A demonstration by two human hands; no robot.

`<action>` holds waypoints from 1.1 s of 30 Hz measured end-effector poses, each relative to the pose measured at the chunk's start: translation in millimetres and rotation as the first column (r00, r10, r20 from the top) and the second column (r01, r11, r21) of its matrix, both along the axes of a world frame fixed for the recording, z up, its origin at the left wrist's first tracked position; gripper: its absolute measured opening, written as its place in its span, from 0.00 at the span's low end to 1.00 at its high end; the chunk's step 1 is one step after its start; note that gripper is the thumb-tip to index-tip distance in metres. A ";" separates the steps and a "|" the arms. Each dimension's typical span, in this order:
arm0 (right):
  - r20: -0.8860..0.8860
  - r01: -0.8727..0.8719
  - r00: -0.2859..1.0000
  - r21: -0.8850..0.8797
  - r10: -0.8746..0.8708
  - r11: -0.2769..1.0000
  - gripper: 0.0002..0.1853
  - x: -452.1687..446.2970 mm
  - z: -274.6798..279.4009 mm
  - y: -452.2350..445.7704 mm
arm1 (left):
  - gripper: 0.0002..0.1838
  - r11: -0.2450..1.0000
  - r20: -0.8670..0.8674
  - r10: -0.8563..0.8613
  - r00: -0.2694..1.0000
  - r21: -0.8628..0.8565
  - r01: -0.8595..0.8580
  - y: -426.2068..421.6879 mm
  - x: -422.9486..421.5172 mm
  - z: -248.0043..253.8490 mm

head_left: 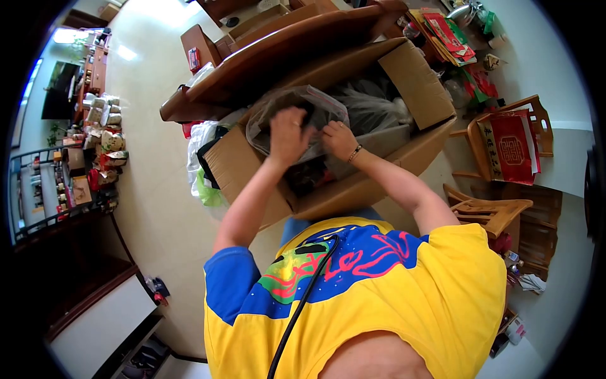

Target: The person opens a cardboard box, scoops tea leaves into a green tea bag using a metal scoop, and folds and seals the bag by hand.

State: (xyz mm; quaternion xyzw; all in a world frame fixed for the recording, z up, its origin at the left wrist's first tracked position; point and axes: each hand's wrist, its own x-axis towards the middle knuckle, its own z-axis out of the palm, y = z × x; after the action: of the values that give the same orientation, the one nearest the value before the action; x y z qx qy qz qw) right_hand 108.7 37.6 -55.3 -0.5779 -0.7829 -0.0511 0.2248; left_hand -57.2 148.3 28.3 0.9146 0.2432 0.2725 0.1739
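Observation:
A large open cardboard box point(385, 165) stands in front of me, its flaps folded out. Over its left part lies a clear plastic bag point(262, 120) with something dark inside. My left hand point(289, 136) is at the bag's opening, fingers apart and slightly blurred. Close to its right, my right hand point(339, 140) has its fingers closed on the bag's edge. Further right in the box is more translucent plastic wrapping point(372, 104). Dark items below my hands are too shaded to make out.
A dark wooden table point(265, 54) borders the box's far side. White and green bags point(203, 170) lie on the floor at its left. Wooden chairs point(489, 211) stand at the right, one bearing a red bag point(514, 146).

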 end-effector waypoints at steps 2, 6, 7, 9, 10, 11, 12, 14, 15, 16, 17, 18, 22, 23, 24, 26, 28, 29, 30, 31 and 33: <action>-0.230 0.187 0.957 0.028 -0.176 0.982 0.08 -2.4 5.7 0.7 | 0.19 0.994 -0.287 -0.081 0.954 0.051 0.099 -24.2 -20.4 -32.6; -0.617 0.326 0.736 -0.039 -0.280 0.944 0.07 -4.5 0.0 3.2 | 0.10 0.999 -0.402 -0.030 0.915 -0.046 0.013 -20.6 -51.1 -62.7; -0.704 0.350 0.616 -0.157 -0.353 0.924 0.07 -6.7 1.0 0.6 | 0.07 1.000 -0.335 -0.019 0.942 -0.023 0.012 -20.3 -55.0 -56.3; -0.767 0.350 0.479 -0.279 -0.427 0.894 0.07 -9.8 0.2 -7.9 | 0.06 1.000 -0.268 -0.009 0.963 -0.003 0.009 -23.7 -65.3 -44.1; -0.714 0.291 0.545 -0.329 -0.439 0.898 0.09 -6.3 0.0 -12.2 | 0.07 0.999 -0.302 -0.038 0.952 0.011 0.043 -24.1 -69.3 -37.5; -0.659 0.234 0.609 -0.382 -0.441 0.894 0.12 -4.3 -1.2 -13.7 | 0.07 0.997 -0.338 -0.064 0.939 0.024 0.077 -23.8 -72.1 -34.1; -0.660 0.229 0.611 -0.381 -0.437 0.896 0.12 -5.3 3.9 -12.9 | 0.07 0.997 -0.339 -0.059 0.939 0.025 0.072 -24.1 -75.3 -35.5; -0.619 0.046 0.757 -0.269 -0.209 0.962 0.17 -7.0 29.9 -10.8 | 0.07 0.990 -0.275 -0.122 0.954 0.034 0.136 -25.9 -79.9 -41.6; -0.618 0.047 0.758 -0.267 -0.208 0.963 0.17 -9.8 42.4 -8.0 | 0.07 0.990 -0.273 -0.122 0.954 0.038 0.137 -25.4 -78.9 -40.3; -0.584 -0.035 0.803 -0.251 -0.123 0.967 0.18 -14.8 54.7 -5.7 | 0.08 0.987 -0.239 -0.143 0.960 0.037 0.156 -25.3 -77.7 -39.0; -0.565 -0.073 0.821 -0.245 -0.081 0.967 0.18 -14.5 50.6 -4.0 | 0.08 0.984 -0.207 -0.166 0.964 0.035 0.176 -25.9 -77.0 -37.4; -0.547 -0.112 0.836 -0.238 -0.038 0.965 0.18 -14.5 48.2 -2.2 | 0.08 0.983 -0.207 -0.169 0.964 0.038 0.181 -26.6 -76.7 -36.3; -0.233 -0.058 0.969 -0.552 -0.087 0.832 0.08 -1.7 11.2 6.4 | 0.09 0.980 -0.280 -0.195 0.940 -0.098 0.174 -30.9 -82.5 -33.8; -0.242 -0.033 0.961 -0.582 -0.134 0.812 0.06 -1.5 12.0 6.3 | 0.09 0.978 -0.309 -0.183 0.933 -0.153 0.141 -31.4 -83.5 -34.1; -0.241 -0.026 0.960 -0.580 -0.141 0.814 0.06 -3.7 9.6 5.0 | 0.09 0.977 -0.309 -0.190 0.932 -0.150 0.149 -33.2 -82.2 -27.3; -0.130 0.086 0.977 -0.480 -0.168 0.873 0.05 -10.2 3.9 -0.4 | 0.11 0.947 -0.386 -0.252 0.888 -0.288 0.143 -37.6 -79.8 -13.9; -0.083 0.077 0.989 -0.423 -0.124 0.903 0.05 -13.4 6.6 -1.3 | 0.13 0.926 -0.311 -0.250 0.917 -0.355 0.132 -25.3 -71.5 -19.2; -0.033 0.058 0.997 -0.370 -0.076 0.927 0.05 -14.6 8.4 -1.8 | 0.16 0.897 -0.236 -0.238 0.942 -0.425 0.120 -14.4 -63.1 -23.9; -0.030 0.071 0.996 -0.372 -0.088 0.926 0.05 -16.6 12.3 -3.5 | 0.21 0.904 -0.188 -0.241 0.952 -0.401 0.150 6.1 -59.5 -44.7; 0.076 0.112 0.993 -0.469 -0.087 0.876 0.05 -19.7 16.5 -5.3 | 0.25 0.971 -0.431 -0.134 0.893 -0.236 0.033 21.7 -56.5 -59.8; 0.181 0.178 0.979 -0.555 -0.091 0.813 0.06 -29.5 13.4 -6.2 | 0.30 0.999 -0.624 0.000 0.781 -0.033 -0.026 33.5 -59.3 -57.1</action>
State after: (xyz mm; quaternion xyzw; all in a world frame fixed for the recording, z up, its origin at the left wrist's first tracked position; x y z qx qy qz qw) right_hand 79.2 31.4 -41.9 -0.6671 -0.7339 0.1262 -0.0197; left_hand -116.5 181.8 -28.8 0.9478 0.2987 -0.0491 0.1000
